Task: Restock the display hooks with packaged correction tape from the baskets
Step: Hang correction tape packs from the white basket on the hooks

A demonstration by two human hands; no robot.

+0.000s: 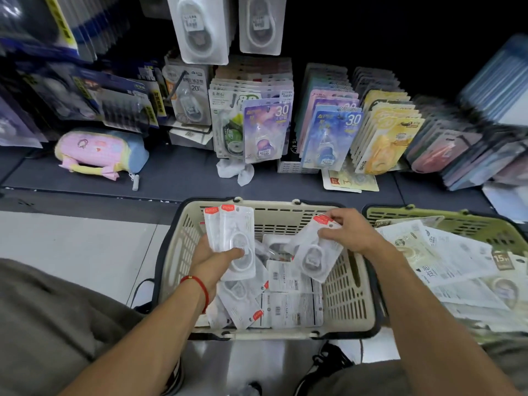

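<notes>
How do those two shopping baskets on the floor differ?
The cream basket sits in front of the person, and both hands reach into it; the green basket stands to its right, untouched. The cream basket holds loose clear packs with red tabs, its walls showing; the green basket is heaped with larger white-backed packs. Both are slotted plastic and hold packaged stock.

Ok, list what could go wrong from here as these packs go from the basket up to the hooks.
1. The left hand holds a fanned stack of packs by its lower end; one could slide out when lifted.
2. The right hand pinches a single pack near its top corner, so it may twist or drop back into the cream basket.
3. The hooks' front packs hang crowded; new ones might knock them.
</notes>
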